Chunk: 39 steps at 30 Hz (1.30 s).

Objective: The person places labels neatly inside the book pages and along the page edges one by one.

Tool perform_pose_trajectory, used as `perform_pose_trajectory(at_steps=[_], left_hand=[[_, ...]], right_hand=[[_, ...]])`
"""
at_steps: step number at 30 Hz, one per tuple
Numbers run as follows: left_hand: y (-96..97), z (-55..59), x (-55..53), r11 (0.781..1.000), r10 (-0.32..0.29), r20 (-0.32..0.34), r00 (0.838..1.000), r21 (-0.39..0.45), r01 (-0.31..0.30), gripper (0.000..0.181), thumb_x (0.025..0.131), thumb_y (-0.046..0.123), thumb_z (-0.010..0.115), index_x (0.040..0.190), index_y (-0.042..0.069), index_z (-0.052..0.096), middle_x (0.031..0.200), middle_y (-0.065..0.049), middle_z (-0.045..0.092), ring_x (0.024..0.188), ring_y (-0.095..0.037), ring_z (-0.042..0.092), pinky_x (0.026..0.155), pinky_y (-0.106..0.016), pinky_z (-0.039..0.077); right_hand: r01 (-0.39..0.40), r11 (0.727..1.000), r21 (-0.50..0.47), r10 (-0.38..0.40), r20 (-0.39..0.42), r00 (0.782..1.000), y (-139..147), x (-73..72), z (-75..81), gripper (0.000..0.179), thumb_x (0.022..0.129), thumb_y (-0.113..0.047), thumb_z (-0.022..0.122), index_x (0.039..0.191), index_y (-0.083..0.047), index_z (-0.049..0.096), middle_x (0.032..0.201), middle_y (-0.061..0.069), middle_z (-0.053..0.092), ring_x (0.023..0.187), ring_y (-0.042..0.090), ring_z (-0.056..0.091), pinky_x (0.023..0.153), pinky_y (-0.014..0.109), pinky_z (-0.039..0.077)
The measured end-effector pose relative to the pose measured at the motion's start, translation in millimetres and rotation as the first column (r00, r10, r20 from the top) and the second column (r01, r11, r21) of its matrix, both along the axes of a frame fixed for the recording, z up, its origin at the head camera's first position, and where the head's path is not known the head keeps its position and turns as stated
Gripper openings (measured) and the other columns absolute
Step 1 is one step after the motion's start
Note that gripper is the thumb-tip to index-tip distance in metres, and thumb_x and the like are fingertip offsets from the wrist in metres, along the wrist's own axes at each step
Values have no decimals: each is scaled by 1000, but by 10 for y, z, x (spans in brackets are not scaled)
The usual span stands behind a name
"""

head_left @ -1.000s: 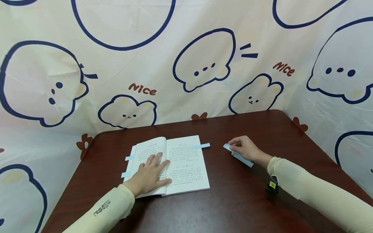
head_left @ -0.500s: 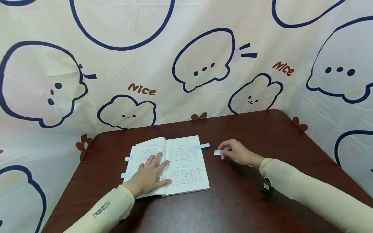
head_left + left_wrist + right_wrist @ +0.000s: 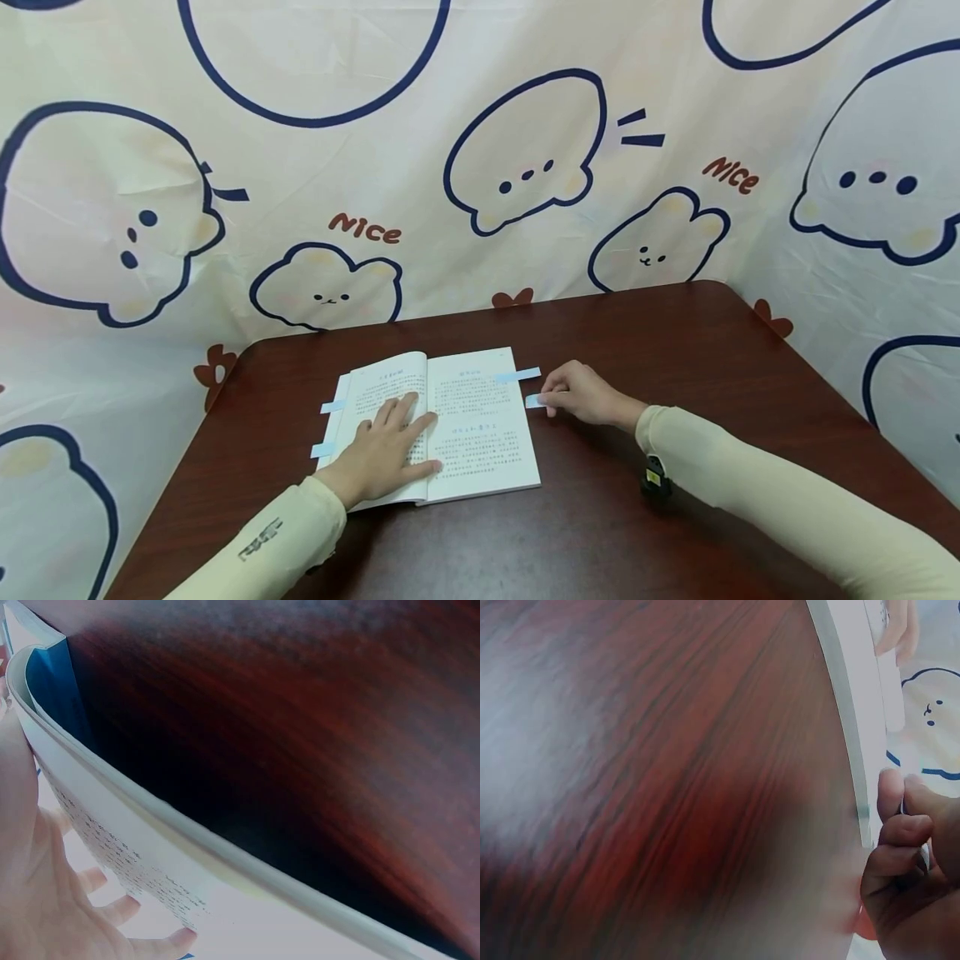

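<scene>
An open book (image 3: 480,450) with printed text lies on the dark table. My left hand (image 3: 386,458) rests on its left page near the spine, fingers spread; in the left wrist view its fingertips touch the page and the book's thick lower edge (image 3: 240,866) shows. My right hand (image 3: 581,394) pinches a pale blue sticky note strip (image 3: 534,402) between thumb and fingers, at the right edge of the right page. The rest of that strip is hidden by the hand. In the right wrist view the curled fingers (image 3: 900,862) are beside the book's edge.
A similar blue strip (image 3: 517,376) sticks out of the right page's upper edge. Two more, an upper tab (image 3: 332,407) and a lower tab (image 3: 322,450), stick out on the left. A patterned cloth (image 3: 420,167) hangs behind the wooden table (image 3: 570,517).
My right hand has moved left with the pinched blue strip, from the table right of the book to the right page's edge. The left hand has stayed on the page.
</scene>
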<state>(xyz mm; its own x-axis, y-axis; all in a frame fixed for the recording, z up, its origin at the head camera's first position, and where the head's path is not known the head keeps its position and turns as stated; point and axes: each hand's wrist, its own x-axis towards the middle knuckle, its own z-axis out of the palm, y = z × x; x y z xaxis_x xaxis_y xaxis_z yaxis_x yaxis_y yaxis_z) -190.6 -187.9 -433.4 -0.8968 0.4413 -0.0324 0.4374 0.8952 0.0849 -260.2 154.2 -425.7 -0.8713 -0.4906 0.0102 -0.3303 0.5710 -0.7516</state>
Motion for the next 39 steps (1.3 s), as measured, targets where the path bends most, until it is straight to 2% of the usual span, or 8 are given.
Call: perform_pose_trajectory(at_steps=[5,12,19,25,33,39], left_hand=[[2,8,-1,1000,0,1,1000,2,0,74,93,66,55,151,20,47,163,-20,28,146,-49,32,98,-70,42],[1,8,-12,1000,4,-4,1000,1,-4,74,93,66,55,151,21,46,163,-20,28,146,-48,33,99,-70,42],[0,-2,-15,1000,3,-3,1000,2,-3,73,93,65,56,151,21,46,163,-20,29,146,-48,33,99,-70,43],[-2,-12,-18,1000,2,-4,1000,2,-2,73,93,65,56,151,21,46,163,-19,29,145,-48,34,99,-70,43],[5,-20,-20,1000,1,5,1000,1,-1,74,93,66,55,151,21,46,163,-19,28,146,-48,33,99,-70,42],[11,-10,-19,1000,4,4,1000,-5,-4,74,93,66,56,151,22,46,163,-18,28,145,-48,33,100,-69,42]], right_hand=[[-12,1000,28,13,-7,1000,-97,-28,-38,24,99,-15,65,80,-2,69,62,9,65,51,10,43,51,21,36],[40,995,91,-37,-31,999,-208,-73,-58,29,101,-19,64,77,-3,66,57,-2,51,51,10,43,53,22,36],[34,994,102,-33,-7,999,-265,-107,-103,31,99,-21,66,74,-4,64,55,-5,40,51,10,36,52,22,31],[35,993,114,-36,10,999,-333,-141,-146,37,99,-24,66,67,-8,58,54,-6,38,51,9,33,51,22,29],[-13,993,121,8,39,999,-411,-118,-123,50,99,-24,67,56,-17,42,51,-7,31,48,8,24,48,21,22],[-6,988,152,-4,71,997,-439,-99,-100,51,98,-25,68,54,-18,43,50,-8,31,48,7,23,48,21,22]])
